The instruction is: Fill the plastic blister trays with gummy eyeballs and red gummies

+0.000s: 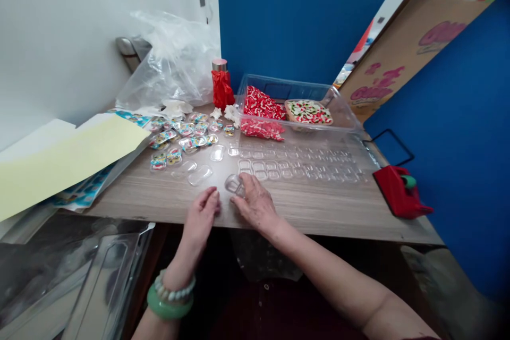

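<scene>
My right hand rests on the wooden table near its front edge, fingers curled round a small clear plastic blister shell. My left hand lies just to its left, fingers loosely bent on the tabletop, holding nothing that I can see. Two more empty clear shells lie a little beyond the left hand. A clear tray of blister cavities stretches to the right of the hands. Several filled colourful blister packs are spread behind.
A clear plastic bin at the back holds red-and-white candies and a pizza-shaped sweet. A red bottle, a crumpled plastic bag, yellow paper, a red tape dispenser and cardboard surround the work area.
</scene>
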`<control>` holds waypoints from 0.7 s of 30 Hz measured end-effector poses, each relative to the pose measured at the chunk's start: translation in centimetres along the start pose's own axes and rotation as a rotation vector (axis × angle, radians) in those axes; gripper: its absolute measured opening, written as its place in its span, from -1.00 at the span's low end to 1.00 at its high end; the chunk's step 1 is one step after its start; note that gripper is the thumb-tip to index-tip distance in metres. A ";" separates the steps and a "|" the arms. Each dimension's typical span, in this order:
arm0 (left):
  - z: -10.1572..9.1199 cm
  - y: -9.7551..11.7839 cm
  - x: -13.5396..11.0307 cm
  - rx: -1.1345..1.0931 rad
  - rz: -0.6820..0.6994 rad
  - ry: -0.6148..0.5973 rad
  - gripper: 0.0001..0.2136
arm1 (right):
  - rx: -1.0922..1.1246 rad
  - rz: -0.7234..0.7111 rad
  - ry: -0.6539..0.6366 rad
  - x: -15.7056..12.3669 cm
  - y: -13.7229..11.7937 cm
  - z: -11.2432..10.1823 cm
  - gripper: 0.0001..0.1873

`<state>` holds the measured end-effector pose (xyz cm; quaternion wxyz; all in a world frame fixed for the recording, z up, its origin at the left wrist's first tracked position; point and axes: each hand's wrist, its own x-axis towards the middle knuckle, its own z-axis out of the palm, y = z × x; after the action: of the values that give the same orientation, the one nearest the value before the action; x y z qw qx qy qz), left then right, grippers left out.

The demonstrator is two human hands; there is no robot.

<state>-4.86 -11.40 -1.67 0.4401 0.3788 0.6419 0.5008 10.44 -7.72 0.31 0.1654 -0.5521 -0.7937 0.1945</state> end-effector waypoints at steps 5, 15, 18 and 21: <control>2.8 0.7 -2.1 -0.822 -0.209 -0.129 -0.64 | -0.050 -0.321 0.097 -2.1 -1.8 0.5 -0.58; 1.8 -0.2 -2.4 -0.732 -0.146 -0.011 -0.44 | 0.782 0.052 0.016 -1.4 -1.9 0.2 -0.92; 1.4 -0.5 -2.4 -0.704 -0.162 0.002 -0.40 | 1.007 0.233 -0.108 -0.8 -2.3 0.3 -0.91; 0.8 -0.6 -2.2 -0.681 -0.145 0.017 -0.39 | 1.239 0.350 -0.245 -0.5 -2.2 0.1 -0.87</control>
<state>-3.39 -13.35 -1.98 0.5704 0.1594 0.4671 0.6566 8.73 -8.89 1.25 0.3270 -0.4496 -0.4462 0.7013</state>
